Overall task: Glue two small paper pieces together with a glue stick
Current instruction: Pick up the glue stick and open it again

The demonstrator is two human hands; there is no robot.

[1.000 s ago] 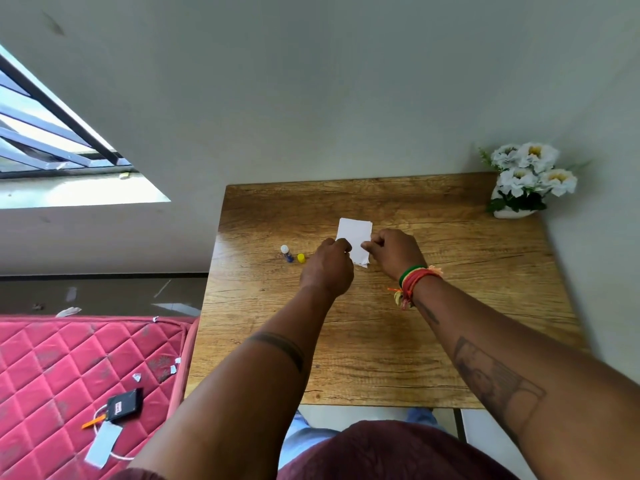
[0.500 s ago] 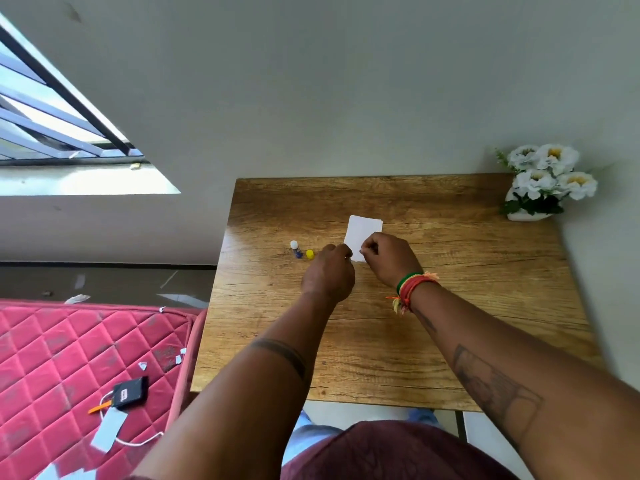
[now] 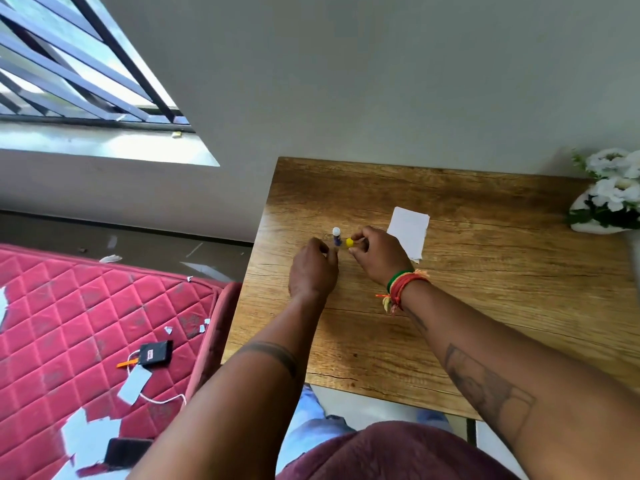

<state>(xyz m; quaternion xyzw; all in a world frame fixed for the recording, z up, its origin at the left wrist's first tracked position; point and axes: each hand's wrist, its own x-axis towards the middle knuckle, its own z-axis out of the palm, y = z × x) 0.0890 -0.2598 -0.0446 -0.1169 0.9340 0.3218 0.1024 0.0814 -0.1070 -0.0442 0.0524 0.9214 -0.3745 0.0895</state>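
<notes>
A small glue stick [image 3: 336,235] with a blue body and white top stands upright on the wooden table [image 3: 485,306]. Its yellow cap [image 3: 349,242] lies just to the right, and my right hand [image 3: 379,256] pinches it between thumb and forefinger. My left hand [image 3: 313,268] sits just in front of the stick, its fingers loosely curled and its fingertips at the stick's base, which they hide. The white paper pieces [image 3: 408,232] lie flat on the table behind my right hand, one on top of the other, with no hand on them.
A white pot of white flowers [image 3: 609,199] stands at the table's far right corner against the wall. Left of the table lies a red quilted mattress [image 3: 86,323] with paper scraps, a black device [image 3: 156,353] and a cable on it.
Both hands have left the paper and moved left to the glue stick and its cap. The paper now lies free on the table. The view has swung to the left.
</notes>
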